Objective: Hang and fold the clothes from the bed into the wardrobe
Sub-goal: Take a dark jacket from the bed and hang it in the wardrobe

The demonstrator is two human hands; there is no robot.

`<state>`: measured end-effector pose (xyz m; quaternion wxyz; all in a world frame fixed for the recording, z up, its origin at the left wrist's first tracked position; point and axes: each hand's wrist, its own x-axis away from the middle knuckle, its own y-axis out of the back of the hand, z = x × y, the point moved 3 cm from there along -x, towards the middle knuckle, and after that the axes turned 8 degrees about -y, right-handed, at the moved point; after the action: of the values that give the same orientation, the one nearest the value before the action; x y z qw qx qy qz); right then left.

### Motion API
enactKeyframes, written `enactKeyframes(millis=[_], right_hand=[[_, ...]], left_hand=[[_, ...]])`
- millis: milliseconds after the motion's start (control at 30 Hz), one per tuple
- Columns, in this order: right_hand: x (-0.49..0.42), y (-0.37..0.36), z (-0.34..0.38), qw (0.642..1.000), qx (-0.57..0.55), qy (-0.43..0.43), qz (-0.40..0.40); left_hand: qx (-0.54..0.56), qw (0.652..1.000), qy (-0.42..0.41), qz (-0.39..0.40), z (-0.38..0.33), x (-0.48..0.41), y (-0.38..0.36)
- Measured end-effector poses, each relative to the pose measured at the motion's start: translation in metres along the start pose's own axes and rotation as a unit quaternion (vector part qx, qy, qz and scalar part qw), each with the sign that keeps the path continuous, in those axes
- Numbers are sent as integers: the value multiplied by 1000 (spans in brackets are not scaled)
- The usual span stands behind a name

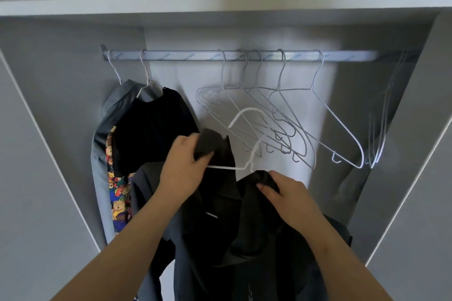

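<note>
Wardrobe (pixel 220 5), one jacket (pixel 220 239), left hand (pixel 186 166), right hand (pixel 286 193)

You are looking into a wardrobe (pixel 49 129) with pale grey walls. The shelf (pixel 220 5) on top is whitish. The far rail (pixel 195 55) is silver-grey, with small grey letters printed along it. The bare hangers (pixel 318 117) on it are white. The hanger (pixel 247 115) near you is white too. The jacket (pixel 220 227) near you is very dark, almost black, with one small white mark on it. On the left hangs a plain grey shirt (pixel 115 110). Next to it is a plain black top (pixel 151 124). Under that top peeks a bright cloth (pixel 119 203) with a teddy bear pattern in yellow, red, blue and brown.
</note>
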<state>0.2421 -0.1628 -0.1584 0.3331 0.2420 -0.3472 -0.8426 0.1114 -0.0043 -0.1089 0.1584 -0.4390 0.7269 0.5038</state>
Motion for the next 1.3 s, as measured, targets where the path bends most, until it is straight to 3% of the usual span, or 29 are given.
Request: enactKeyframes(millis=[67,200,300,333,400,433,500,533,567,633,667,700,767,833,967,1100,1233,1300], right_hand=[[-1,2,-7,1000,6,-26,-10],[-2,4,-22,995,16,-93,-25],[-2,7,-30,989,28,-125,-76],[-1,9,-32,986,30,-130,-98],[2,12,-33,983,7,-131,-127],[3,14,-33,983,-14,-127,-134],[5,15,-29,984,-47,-108,-133],[6,15,-26,986,-53,-94,-125],[6,14,-21,988,-57,-81,-117],[6,13,-13,990,-67,-58,-105],[6,12,-9,991,-72,-48,-104],[6,13,-6,991,-76,-39,-106],[6,15,0,990,-86,-14,-107],[8,18,4,991,-90,30,-90],[10,25,7,988,-86,111,-63],[12,32,3,983,-100,128,-86],[7,40,1,974,-173,56,-136],[7,60,-4,935,-290,12,-204]], left_hand=[[47,993,49,-101,-3,1,13],[53,981,21,-187,-18,16,28],[115,981,6,-158,-26,35,17],[153,982,5,-109,-26,41,8],[148,986,-26,77,-27,54,-10],[118,971,-51,204,-26,60,-16],[103,896,-70,427,-19,67,-19],[127,883,-64,446,-16,65,-16],[138,902,-53,406,-17,56,-9],[25,977,-105,185,-15,32,6],[-48,981,-139,123,-18,24,10],[-85,975,-167,118,-20,19,8],[-72,956,-166,229,-17,15,-5],[-21,943,-171,286,-14,15,-11],[38,943,-225,244,-14,10,-4],[24,951,-243,190,-16,13,-5],[18,964,-220,147,-20,7,-4],[8,969,-211,131,-16,4,1]])
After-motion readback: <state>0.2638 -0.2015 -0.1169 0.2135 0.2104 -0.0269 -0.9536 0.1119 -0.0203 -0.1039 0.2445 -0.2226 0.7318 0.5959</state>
